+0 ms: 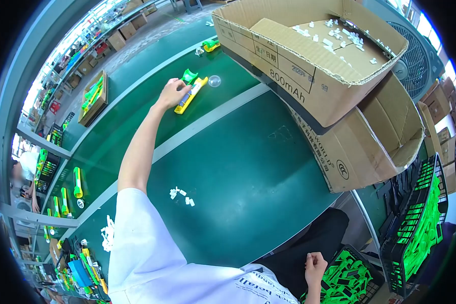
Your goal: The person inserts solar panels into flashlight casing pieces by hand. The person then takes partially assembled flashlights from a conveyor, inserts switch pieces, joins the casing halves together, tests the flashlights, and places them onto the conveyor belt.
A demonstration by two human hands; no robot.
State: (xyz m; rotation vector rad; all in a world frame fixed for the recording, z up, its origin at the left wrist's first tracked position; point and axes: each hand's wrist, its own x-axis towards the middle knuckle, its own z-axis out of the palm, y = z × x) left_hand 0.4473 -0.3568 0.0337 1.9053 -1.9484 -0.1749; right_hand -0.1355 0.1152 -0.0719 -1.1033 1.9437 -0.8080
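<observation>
My left hand (173, 94) reaches out over the green belt, its fingers closed at the side of a yellow flashlight housing (186, 103) with a greyish-blue part inside. A green flashlight head (189, 76) lies beside my fingertips. Just right of the housing sits a clear round lens (214, 81). My right hand (315, 265) is low, near my lap, with curled fingers; whether anything is in them is hidden. Beside it stands a crate of green plastic parts (347, 277).
Small white pieces (181, 196) lie on the green worktop (238, 167). Stacked cardboard boxes (299, 76) stand at the right, the upper one holding white parts. A black basket (415, 228) of green parts is farther right. More flashlights (77, 182) line the belt at left.
</observation>
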